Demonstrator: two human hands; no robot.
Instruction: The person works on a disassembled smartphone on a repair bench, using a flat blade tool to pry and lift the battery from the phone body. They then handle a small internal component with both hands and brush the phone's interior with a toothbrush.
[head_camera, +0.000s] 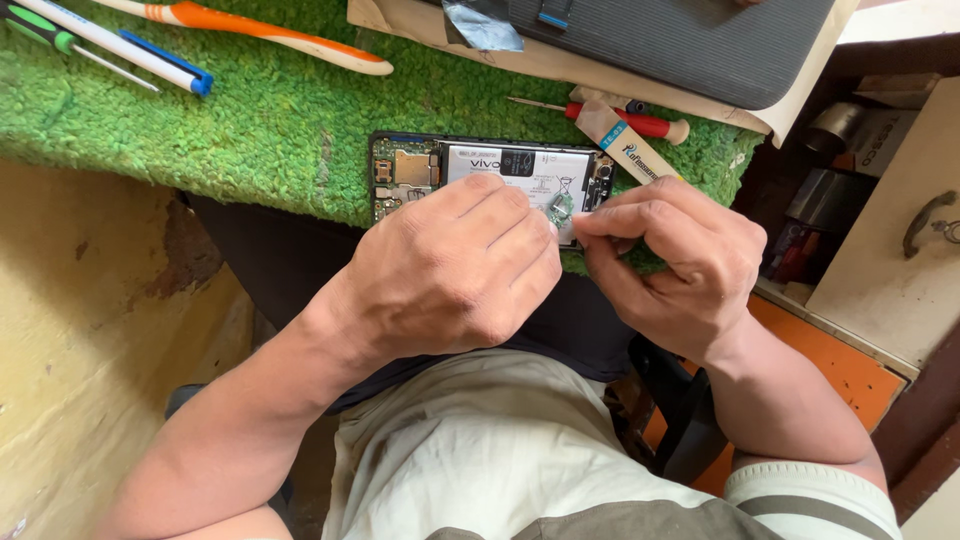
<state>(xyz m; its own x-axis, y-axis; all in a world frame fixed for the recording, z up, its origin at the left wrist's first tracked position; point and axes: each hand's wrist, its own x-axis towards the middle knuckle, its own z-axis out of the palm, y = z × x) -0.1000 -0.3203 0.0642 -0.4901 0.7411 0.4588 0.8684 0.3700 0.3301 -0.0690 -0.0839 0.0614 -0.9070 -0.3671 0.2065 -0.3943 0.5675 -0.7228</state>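
An opened smartphone (470, 165) lies on a green fuzzy mat (260, 120), its back off, showing a white battery and a green circuit board. My left hand (455, 270) covers the phone's near edge, fingers curled, fingertips by a small round part (561, 205) on the battery. My right hand (670, 265) meets it from the right, thumb and forefinger pinched near that same part. A small glue tube (625, 148) rises from behind my right hand; whether the hand holds it I cannot tell.
A red-handled screwdriver (640, 123) lies behind the phone. An orange-and-white toothbrush (270, 35), a blue-and-white pen (120, 45) and a green screwdriver (60, 42) lie at the mat's far left. A grey pouch (680, 45) on brown paper sits at the back. Drawers stand at the right.
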